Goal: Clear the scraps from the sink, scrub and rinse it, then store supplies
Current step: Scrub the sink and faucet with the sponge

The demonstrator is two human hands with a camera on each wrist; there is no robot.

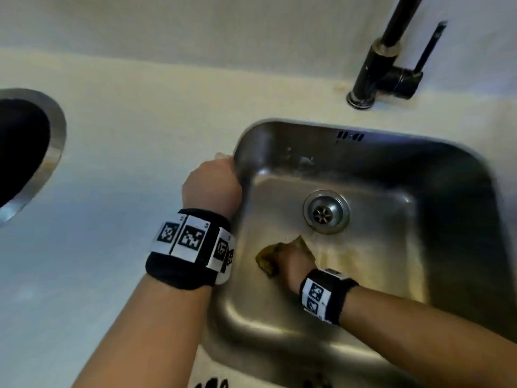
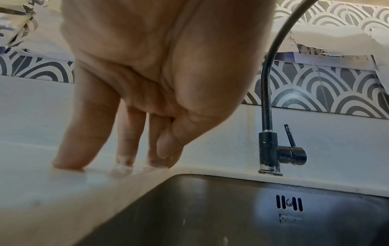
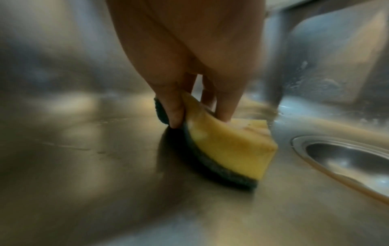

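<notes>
A steel sink [image 1: 453,197] is set in a pale counter, its round drain [image 1: 326,212] near the middle of the floor. My right hand [image 1: 293,266] is down in the basin, gripping a yellow sponge [image 3: 229,146] with a dark green scouring side pressed against the sink floor [image 3: 84,166], just left of the drain [image 3: 345,159]. The sponge [image 1: 267,257] is partly hidden under the hand in the head view. My left hand [image 1: 212,186] rests on the counter at the sink's left rim, its straight fingertips [image 2: 69,164] touching the white surface.
A black tap [image 1: 387,54] with a lever stands on the counter behind the sink; it also shows in the left wrist view [image 2: 271,149]. A round steel-rimmed opening [image 1: 53,152] sits in the counter at far left. Overflow slots [image 1: 351,135] mark the back wall.
</notes>
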